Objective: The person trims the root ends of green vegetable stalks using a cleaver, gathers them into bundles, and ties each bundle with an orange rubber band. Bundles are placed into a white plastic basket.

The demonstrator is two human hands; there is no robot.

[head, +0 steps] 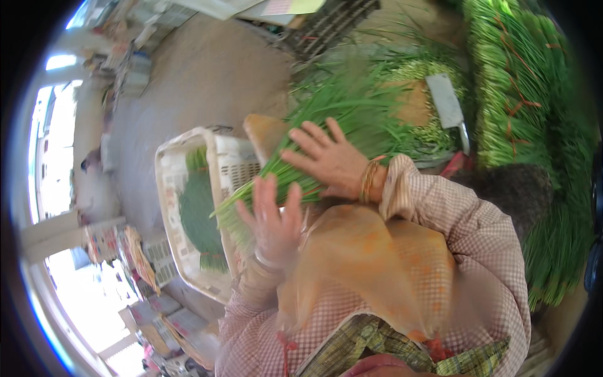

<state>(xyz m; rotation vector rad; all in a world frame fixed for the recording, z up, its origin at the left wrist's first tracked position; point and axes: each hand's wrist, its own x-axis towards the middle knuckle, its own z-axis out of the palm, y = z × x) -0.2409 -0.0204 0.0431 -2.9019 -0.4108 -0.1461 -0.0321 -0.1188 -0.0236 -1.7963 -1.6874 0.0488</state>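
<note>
A loose sheaf of green chives [348,103] lies slantwise before me, its pale stalk ends [231,202] pointing down to the left. My right hand [325,158], with rubber bands [372,179] around its wrist, rests on the leaves with fingers spread. Beside the stalk ends, my left hand [271,224] is blurred, fingers apart, its palm side hidden. Neither hand is closed around the chives. Beyond the sheaf, a cleaver [445,101] lies on a heap of cut stalk ends [424,70], near a bare patch of brown board [410,103].
A white plastic basket [215,169] on the left holds tied chive bundles [200,221]. Many bundles with orange ties [513,94] are stacked on the right. A dark crate [330,30] stands at the far side. Stacked boxes [165,315] line the lower left, beyond the concrete floor [202,75].
</note>
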